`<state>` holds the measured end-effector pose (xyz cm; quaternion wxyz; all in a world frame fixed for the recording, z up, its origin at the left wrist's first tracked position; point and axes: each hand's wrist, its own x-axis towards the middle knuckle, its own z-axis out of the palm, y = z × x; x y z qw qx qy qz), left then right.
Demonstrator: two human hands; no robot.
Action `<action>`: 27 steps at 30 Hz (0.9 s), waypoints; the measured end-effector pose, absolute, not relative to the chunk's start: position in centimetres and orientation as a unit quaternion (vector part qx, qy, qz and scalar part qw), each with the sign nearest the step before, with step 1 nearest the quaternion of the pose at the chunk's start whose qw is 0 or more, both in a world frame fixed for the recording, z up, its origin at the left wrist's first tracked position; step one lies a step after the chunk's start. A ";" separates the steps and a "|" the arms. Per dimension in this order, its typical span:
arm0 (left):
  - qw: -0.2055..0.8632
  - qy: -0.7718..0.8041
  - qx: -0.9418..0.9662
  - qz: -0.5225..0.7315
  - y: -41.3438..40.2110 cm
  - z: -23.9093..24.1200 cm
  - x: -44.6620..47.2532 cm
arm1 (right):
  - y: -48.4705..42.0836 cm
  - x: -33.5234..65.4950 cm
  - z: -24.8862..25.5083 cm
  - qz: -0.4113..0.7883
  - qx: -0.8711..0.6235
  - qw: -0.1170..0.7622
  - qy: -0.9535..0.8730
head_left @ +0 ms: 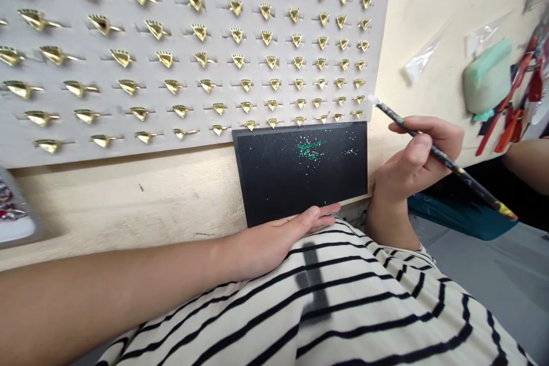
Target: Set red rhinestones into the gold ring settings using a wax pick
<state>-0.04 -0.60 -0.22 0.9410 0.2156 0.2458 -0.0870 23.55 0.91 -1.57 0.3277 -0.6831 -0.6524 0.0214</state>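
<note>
A dark, speckled picker pencil (461, 174) with a pale tip and a yellow-orange end is pinched in my right hand (422, 154). Its pale tip points up and left, near the edge of the grey foam board (240, 108). Rows of gold triangular rings (271, 62) stand in slits in that board. Below it lies a black ribbed tray (274, 183), scattered with tiny green stones (309, 150) and tiny clear stones (350, 151). My left hand (283, 234) rests along the tray's near edge, fingers stretched out; its underside is hidden.
On the right of the table lie small clear plastic bags (424, 57), a pale green wrapped lump (489, 80) and red-handled pliers (514, 103). Another person's arm (529, 164) shows at the right edge. A container of red, shiny pieces (15, 211) stands at the left.
</note>
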 end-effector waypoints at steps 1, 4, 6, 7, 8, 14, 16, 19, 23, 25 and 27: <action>0.941 0.246 0.216 -0.087 -0.6 -0.2 -0.1 | 1.0 23.4 -1.6 0.014 -0.684 0.356 -0.636; 0.941 0.246 0.217 -0.087 -0.6 -0.3 0.0 | 1.0 23.1 -1.6 0.018 -0.670 0.378 -0.639; 0.940 0.246 0.219 -0.087 -0.7 -0.3 0.0 | 1.0 23.1 -1.5 0.021 -0.661 0.366 -0.655; 0.939 0.247 0.221 -0.088 -0.7 -0.3 0.0 | 1.0 23.1 -1.5 0.020 -0.659 0.364 -0.658; 0.939 0.247 0.223 -0.089 -0.6 -0.3 0.0 | 1.0 23.2 -1.5 0.018 -0.659 0.366 -0.657; 0.939 0.248 0.222 -0.091 -0.5 -0.4 0.1 | 1.2 23.1 -1.6 -0.003 -0.660 0.359 -0.660; 0.939 0.245 0.222 -0.091 -0.5 -0.4 0.1 | 1.2 23.0 -1.6 -0.004 -0.661 0.355 -0.661; 0.941 0.243 0.219 -0.088 -0.6 -0.5 0.1 | 1.2 23.0 -1.7 0.001 -0.653 0.364 -0.664; 0.943 0.241 0.216 -0.083 -0.8 -0.4 0.1 | 1.3 23.0 -1.8 -0.001 -0.648 0.377 -0.662; 0.943 0.241 0.214 -0.081 -0.8 -0.4 0.0 | 1.3 22.9 -1.9 0.000 -0.647 0.380 -0.661; 0.942 0.244 0.217 -0.082 -0.8 -0.4 0.1 | 1.3 23.0 -2.0 -0.002 -0.648 0.379 -0.660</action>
